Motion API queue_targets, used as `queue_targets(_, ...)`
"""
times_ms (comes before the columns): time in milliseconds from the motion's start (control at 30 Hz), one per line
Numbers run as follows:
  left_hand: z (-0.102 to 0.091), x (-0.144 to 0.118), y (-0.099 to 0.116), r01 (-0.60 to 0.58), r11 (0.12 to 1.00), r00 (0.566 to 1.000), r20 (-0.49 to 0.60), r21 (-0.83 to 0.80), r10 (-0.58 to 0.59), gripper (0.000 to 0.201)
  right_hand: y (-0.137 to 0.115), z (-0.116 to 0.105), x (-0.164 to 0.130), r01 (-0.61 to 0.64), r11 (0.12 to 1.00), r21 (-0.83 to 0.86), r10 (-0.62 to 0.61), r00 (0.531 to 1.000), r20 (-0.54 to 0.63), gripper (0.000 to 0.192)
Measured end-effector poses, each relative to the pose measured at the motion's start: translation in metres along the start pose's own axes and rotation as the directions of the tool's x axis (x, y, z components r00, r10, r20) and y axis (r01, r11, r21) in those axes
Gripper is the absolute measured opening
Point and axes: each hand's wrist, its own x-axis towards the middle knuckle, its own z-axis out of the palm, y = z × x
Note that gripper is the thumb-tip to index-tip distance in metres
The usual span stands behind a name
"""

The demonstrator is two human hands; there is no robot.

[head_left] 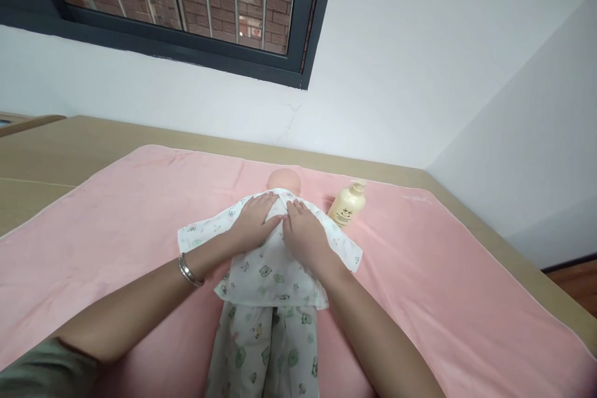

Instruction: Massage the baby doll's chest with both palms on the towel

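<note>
1. Your left hand (254,219) and right hand (305,233) lie unclenched, fingers extended, on a doll's (284,181) patterned shirt (268,273)
2. The doll lies on a pink blanket (443,280), head near the far edge
3. A yellow bottle (347,205) sits beside it

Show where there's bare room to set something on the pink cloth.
The pink fabric cloth is bare right of the pale-yellow pump bottle, and at upper left, between the tan tabletop and the white, green-printed shirt. Mid-cloth is crowded: the left hand and right hand rest on the shirt, with the bottle close by.
</note>
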Motion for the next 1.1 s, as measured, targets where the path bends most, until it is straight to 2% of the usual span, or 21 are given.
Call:
queue_targets(67, 0.006, -0.01, 0.01, -0.002, 0.997, 0.998, -0.059, 0.078, 0.006, 0.061, 0.014, 0.004, 0.01, 0.02, 0.997, 0.071, -0.018, 0.999, -0.031, 0.052)
queue_targets(133, 0.01, -0.022, 0.021, -0.019, 0.989, 0.994, -0.104, 0.145, 0.035, 0.061, 0.028, 0.003, 0.018, 0.052, 0.987, 0.153, -0.05, 0.999, -0.015, 0.054)
queue_targets(267, 0.012, -0.035, 0.032, -0.052, 0.982, 0.993, -0.094, 0.183, 0.07, 0.065, 0.041, -0.007, 0.022, 0.125, 0.964, 0.235, -0.141, 0.989, 0.05, 0.059)
queue_targets(333, 0.01, -0.031, 0.027, -0.034, 0.989, 0.997, -0.066, 0.144, 0.044, 0.063, 0.034, -0.011, 0.017, 0.105, 0.977, 0.188, -0.12, 0.99, 0.073, 0.059)
queue_targets(433, 0.009, -0.014, 0.012, 0.059, 0.997, 0.998, -0.036, 0.058, -0.057, 0.062, 0.013, -0.012, 0.004, 0.039, 0.998, 0.058, -0.044, 0.995, 0.089, 0.059)
queue_targets(533, 0.01, -0.002, -0.001, 0.134, 0.991, 0.989, -0.061, 0.022, -0.133, 0.063, -0.006, -0.012, -0.009, 0.06, 0.998, -0.031, -0.056, 0.992, 0.116, 0.058)
queue_targets(633, 0.013, -0.003, -0.002, 0.108, 0.993, 0.985, -0.139, 0.056, -0.099, 0.06, -0.008, -0.01, -0.009, 0.068, 0.998, -0.009, -0.066, 0.99, 0.122, 0.057)
queue_targets(733, 0.018, -0.014, 0.005, 0.031, 0.991, 0.982, -0.186, 0.128, -0.007, 0.058, 0.005, -0.004, 0.004, 0.022, 0.998, 0.061, -0.026, 0.997, 0.075, 0.058)
queue_targets(833, 0.022, -0.024, 0.012, -0.045, 0.987, 0.978, -0.193, 0.152, 0.075, 0.057, 0.016, 0.002, 0.014, -0.029, 0.996, 0.086, 0.027, 0.999, 0.027, 0.062)
queue_targets(900, 0.023, -0.025, 0.013, -0.067, 0.988, 0.982, -0.169, 0.136, 0.09, 0.056, 0.015, 0.005, 0.014, -0.046, 0.997, 0.061, 0.046, 0.999, -0.001, 0.061)
queue_targets(967, 0.022, -0.019, 0.009, -0.043, 0.994, 0.99, -0.128, 0.104, 0.056, 0.056, 0.007, 0.007, 0.008, -0.058, 0.998, 0.011, 0.059, 0.998, -0.03, 0.059)
queue_targets(1100, 0.015, -0.002, -0.003, 0.098, 0.995, 0.994, -0.051, -0.001, -0.098, 0.058, -0.012, 0.014, -0.008, -0.036, 0.997, -0.067, 0.03, 0.996, -0.08, 0.056)
